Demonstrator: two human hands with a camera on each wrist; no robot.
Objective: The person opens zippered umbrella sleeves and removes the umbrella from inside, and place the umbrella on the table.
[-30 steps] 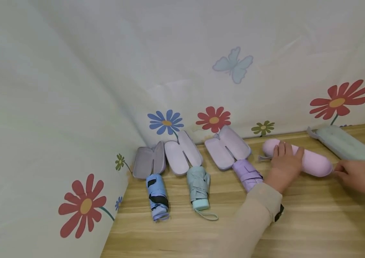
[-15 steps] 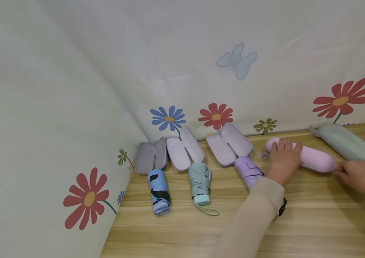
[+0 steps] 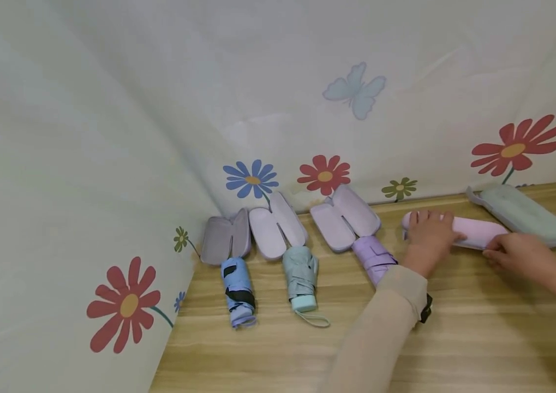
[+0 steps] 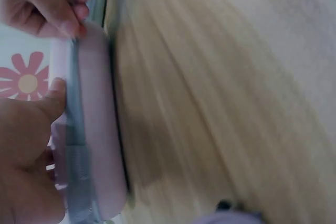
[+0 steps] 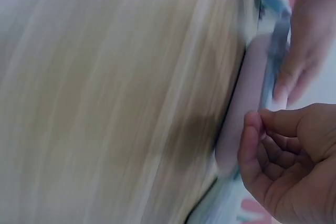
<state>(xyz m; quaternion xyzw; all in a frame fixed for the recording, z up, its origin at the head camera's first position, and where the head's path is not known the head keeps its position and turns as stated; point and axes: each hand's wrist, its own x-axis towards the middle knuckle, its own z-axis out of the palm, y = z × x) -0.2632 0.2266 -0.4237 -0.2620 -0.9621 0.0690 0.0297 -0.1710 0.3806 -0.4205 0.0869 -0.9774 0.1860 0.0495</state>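
Wood-grain table (image 3: 268,355) seen, backed by flower-printed pale cloth (image 3: 420,109).
Blue umbrella (image 3: 244,281), crossed by black bands (image 3: 240,297), is laid just in front of grey open case (image 3: 217,240); to its right, teal umbrella (image 3: 299,273) is placed in front of whitish open case (image 3: 267,234); then purple umbrella (image 3: 373,258), lower end hidden, is set in front of lilac open case (image 3: 356,212). Closed green case (image 3: 528,214) is seen slanted at far right. Red, blue and green flowers (image 3: 324,176) plus light-blue butterfly (image 3: 354,91) are printed on cloth.

A rounded pale-pink case (image 3: 476,231) has a grey-blue zip band (image 4: 74,106), a flattish oblong case (image 3: 528,215) is grey-green, a rolled blue fabric umbrella (image 3: 236,280) wears black strips (image 3: 241,297), the off-white cloth backdrop (image 3: 268,82) carries red, blue and olive flowers (image 3: 324,176), and the wood-grain tabletop (image 3: 268,355) is streaked yellow-brown.
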